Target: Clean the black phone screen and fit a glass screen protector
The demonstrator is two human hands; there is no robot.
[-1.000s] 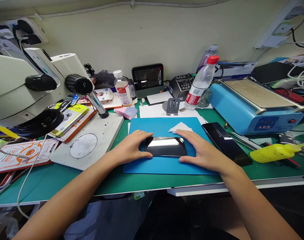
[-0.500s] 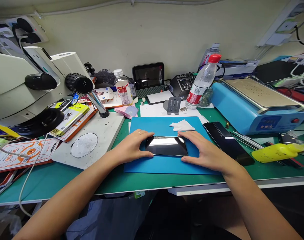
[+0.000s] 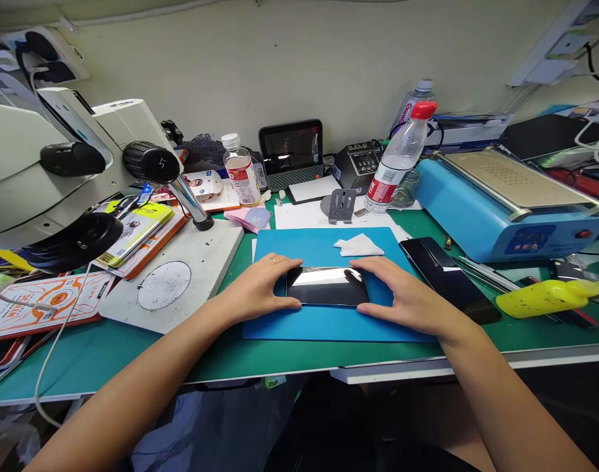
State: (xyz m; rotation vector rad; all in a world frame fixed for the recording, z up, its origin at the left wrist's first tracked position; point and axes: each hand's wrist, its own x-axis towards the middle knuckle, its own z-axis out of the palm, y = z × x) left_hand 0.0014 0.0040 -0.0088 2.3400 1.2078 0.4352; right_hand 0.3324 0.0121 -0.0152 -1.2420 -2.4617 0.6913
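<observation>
A smartphone (image 3: 327, 295) with a glossy black screen lies lengthwise across the blue mat (image 3: 323, 328), its upper part reflecting a bright white band. My left hand (image 3: 264, 285) grips the phone's left end, thumb on the near edge and fingers on the far edge. On the opposite end, my right hand (image 3: 395, 292) holds it the same way, fingertips at the far corner and thumb at the near one. Just behind the phone a folded white cloth (image 3: 361, 246) rests on the mat. A second dark phone-like slab (image 3: 449, 282) lies right of the mat.
At left stands a microscope with its pale base (image 3: 205, 255). A blue machine with a metal plate (image 3: 506, 216) sits at right, near a yellow squeeze bottle (image 3: 545, 299). Behind are a red-capped bottle (image 3: 397, 157), a grey phone stand (image 3: 342, 206) and a small display (image 3: 292, 154).
Both hands keep the same hold on the phone, which stays in place on the mat. Only the camera's view has shifted slightly.
</observation>
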